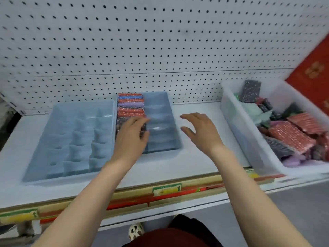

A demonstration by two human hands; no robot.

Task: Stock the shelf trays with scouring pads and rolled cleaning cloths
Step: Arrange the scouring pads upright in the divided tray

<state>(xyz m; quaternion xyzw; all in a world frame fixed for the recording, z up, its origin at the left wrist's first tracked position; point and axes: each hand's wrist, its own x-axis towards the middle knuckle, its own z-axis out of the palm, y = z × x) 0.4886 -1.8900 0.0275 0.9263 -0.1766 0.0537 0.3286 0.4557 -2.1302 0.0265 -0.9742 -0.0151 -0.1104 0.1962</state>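
Note:
Two blue trays stand on the white shelf. The middle tray [161, 132] holds a row of red, blue, purple and dark scouring pads [130, 106] standing on edge in its left column; its right column is bare. My left hand [132, 136] rests on the near end of that row, fingers curled over a dark pad; whether it grips the pad is unclear. My right hand [199, 129] hovers open above the shelf just right of this tray, holding nothing. The left tray [71, 139] has empty scalloped slots.
A clear white bin [249, 132] at the right holds loose red, dark, purple and green pads [292, 136]. White pegboard [142, 41] backs the shelf. A red box [313, 72] leans at the far right. Price labels [166, 189] line the shelf's front edge.

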